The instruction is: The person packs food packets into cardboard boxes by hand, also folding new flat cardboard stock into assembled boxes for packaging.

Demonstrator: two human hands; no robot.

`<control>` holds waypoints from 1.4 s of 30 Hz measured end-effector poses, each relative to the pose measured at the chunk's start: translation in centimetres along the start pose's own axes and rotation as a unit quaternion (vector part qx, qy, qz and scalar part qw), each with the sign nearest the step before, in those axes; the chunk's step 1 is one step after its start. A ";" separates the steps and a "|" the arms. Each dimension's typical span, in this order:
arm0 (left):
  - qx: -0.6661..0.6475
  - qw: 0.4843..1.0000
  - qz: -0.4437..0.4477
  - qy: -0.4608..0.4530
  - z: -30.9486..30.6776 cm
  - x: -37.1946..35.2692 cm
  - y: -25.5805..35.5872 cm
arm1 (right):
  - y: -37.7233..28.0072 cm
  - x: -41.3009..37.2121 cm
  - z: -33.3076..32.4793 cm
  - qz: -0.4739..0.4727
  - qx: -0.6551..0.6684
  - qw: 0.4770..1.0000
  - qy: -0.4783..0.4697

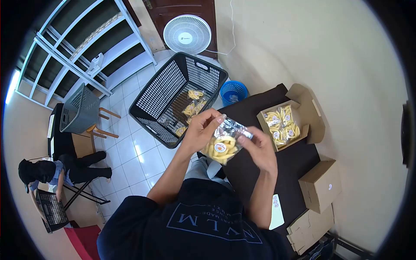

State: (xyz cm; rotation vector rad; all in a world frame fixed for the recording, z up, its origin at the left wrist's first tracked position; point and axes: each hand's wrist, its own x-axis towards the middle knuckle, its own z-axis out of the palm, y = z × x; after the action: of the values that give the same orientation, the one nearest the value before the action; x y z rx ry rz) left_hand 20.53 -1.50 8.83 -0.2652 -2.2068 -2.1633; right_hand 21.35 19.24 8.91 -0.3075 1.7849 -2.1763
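A clear plastic bag of yellow curved snack pieces (222, 152), with a round printed sticker on its front, hangs between my hands. My left hand (203, 130) pinches its top edge on the left, thumb and fingers pressed together. The right corner of the top is gripped by my right hand (261, 151). The bag's upper part is crinkled and shiny. To the right, an open cardboard box (318, 119) holds several similar snack bags (284, 125). Beyond my left hand, more such bags (190, 108) lie in a big dark grey plastic crate (162, 73).
A dark-covered table (242, 173) carries a closed cardboard box (320, 186), flat cardboard (310, 229) and a sticker sheet (276, 212). A blue basket (234, 92) and white fan (187, 34) stand beyond. At left, another person (65, 171) handles a dark crate (52, 210).
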 end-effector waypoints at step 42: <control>0.141 0.955 0.035 0.257 4.0 1.3 -3.0 | 2.6 -0.8 3.9 -0.078 -0.124 0.985 0.091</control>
State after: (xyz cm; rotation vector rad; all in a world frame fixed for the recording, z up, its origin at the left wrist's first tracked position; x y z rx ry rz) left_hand 19.12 2.59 5.93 0.2062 -2.1083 -1.6077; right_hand 23.78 15.51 7.18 -0.3232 2.2078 -2.1441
